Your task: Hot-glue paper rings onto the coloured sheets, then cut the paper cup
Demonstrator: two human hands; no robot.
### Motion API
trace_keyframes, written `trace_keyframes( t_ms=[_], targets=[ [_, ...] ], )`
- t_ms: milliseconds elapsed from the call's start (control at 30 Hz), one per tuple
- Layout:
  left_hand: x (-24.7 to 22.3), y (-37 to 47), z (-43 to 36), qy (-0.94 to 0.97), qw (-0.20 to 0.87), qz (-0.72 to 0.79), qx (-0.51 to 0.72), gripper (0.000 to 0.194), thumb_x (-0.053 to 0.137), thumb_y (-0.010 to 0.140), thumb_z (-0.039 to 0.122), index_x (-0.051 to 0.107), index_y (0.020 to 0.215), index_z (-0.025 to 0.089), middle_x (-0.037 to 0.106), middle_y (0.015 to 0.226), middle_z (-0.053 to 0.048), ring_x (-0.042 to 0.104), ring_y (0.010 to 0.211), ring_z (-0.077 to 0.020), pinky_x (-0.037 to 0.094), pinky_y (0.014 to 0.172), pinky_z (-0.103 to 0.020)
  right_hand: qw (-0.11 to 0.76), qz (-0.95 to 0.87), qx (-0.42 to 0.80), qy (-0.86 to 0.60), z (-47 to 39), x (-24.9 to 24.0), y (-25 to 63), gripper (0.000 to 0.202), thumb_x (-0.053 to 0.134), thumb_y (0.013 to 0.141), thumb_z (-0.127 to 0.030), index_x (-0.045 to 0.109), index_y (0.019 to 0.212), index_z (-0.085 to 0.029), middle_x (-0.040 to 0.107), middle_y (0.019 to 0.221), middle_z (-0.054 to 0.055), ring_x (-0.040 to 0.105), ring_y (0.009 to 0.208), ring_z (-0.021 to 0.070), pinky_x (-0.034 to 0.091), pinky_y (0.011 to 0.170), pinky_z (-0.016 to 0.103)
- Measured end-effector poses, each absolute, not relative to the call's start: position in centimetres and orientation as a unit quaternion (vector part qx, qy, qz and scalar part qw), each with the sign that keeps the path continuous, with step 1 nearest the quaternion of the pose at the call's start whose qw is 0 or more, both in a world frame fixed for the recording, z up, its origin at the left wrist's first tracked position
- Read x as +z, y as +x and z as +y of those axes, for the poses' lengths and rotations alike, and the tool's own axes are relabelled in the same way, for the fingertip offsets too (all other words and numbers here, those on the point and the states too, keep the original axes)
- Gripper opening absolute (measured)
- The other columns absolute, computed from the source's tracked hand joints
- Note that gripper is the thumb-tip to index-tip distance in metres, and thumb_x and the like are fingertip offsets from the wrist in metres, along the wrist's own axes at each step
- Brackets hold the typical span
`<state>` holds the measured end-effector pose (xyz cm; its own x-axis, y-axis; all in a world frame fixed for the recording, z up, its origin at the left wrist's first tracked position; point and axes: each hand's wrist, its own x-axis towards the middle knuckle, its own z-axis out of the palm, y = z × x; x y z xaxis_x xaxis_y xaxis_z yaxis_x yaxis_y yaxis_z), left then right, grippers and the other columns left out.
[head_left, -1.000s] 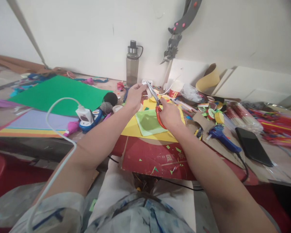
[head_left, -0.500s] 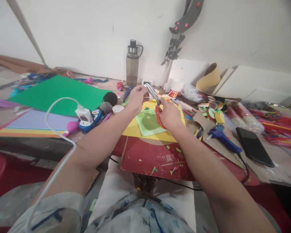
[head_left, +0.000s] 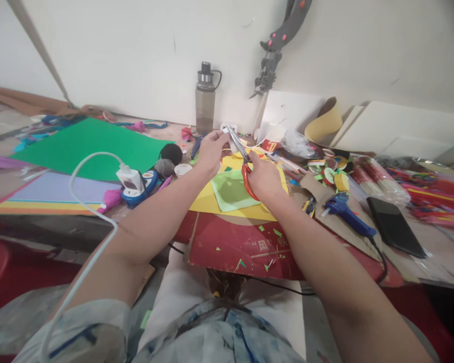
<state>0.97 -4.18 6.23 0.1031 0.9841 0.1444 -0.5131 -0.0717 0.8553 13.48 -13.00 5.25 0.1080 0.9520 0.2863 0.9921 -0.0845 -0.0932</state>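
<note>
In my right hand (head_left: 265, 176) is a pair of scissors (head_left: 237, 143) with red-orange handles, its blades pointing up and to the left. My left hand (head_left: 213, 151) pinches a small white piece, perhaps paper (head_left: 233, 146), at the blades; its exact shape is partly hidden by my fingers. Below both hands lie a light green sheet (head_left: 230, 194) and a larger yellow sheet (head_left: 202, 201). Small green scraps are scattered on the red board (head_left: 227, 237) in front of me.
A water bottle (head_left: 205, 106) stands by the wall. To the left lie a green sheet (head_left: 87, 146) and a white charger (head_left: 130, 179) with its cable crossing over my left arm. On the right are a blue glue gun (head_left: 346, 214), a black phone (head_left: 395, 227) and a paper cup (head_left: 271, 143).
Both hands hold nearly the same place, with the scissors still at the white piece. The view has shifted slightly.
</note>
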Motion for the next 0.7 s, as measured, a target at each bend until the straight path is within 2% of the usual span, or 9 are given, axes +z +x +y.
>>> trace_keyframes(
  t_ms=[233, 467, 700],
  targets=[
    [6.3, 0.4, -3.4, 0.377, 0.651, 0.276, 0.599, 0.025, 0.063, 0.1, 0.012, 0.062, 0.076, 0.017, 0.066, 0.065, 0.002, 0.061, 0.055, -0.0066, 0.043, 0.051, -0.019, 0.132, -0.667, -0.076, -0.729, -12.9, 5.2, 13.5, 0.04, 0.042, 0.107, -0.025, 0.063, 0.139, -0.015, 0.079, 0.105, 0.019, 0.073, 0.095, 0.0353, 0.04, 0.072, 0.037],
    [5.8, 0.6, -3.4, 0.408, 0.643, 0.277, 0.587, 0.033, 0.063, 0.098, 0.005, 0.053, 0.069, 0.018, 0.062, 0.061, 0.005, 0.059, 0.053, -0.0053, 0.04, 0.05, -0.019, 0.153, -0.669, -0.068, -0.725, -12.7, 4.5, 13.9, 0.038, 0.044, 0.108, -0.031, 0.063, 0.137, -0.015, 0.078, 0.107, 0.019, 0.072, 0.096, 0.036, 0.042, 0.074, 0.038],
    [5.6, 1.0, -3.8, 0.421, 0.65, 0.258, 0.578, 0.033, 0.062, 0.099, 0.005, 0.052, 0.071, 0.019, 0.062, 0.061, 0.006, 0.061, 0.055, -0.0059, 0.041, 0.052, -0.019, 0.153, -0.665, -0.076, -0.727, -12.6, 4.6, 14.1, 0.039, 0.044, 0.108, -0.029, 0.062, 0.139, -0.015, 0.077, 0.112, 0.02, 0.071, 0.099, 0.0351, 0.044, 0.078, 0.039]
  ],
)
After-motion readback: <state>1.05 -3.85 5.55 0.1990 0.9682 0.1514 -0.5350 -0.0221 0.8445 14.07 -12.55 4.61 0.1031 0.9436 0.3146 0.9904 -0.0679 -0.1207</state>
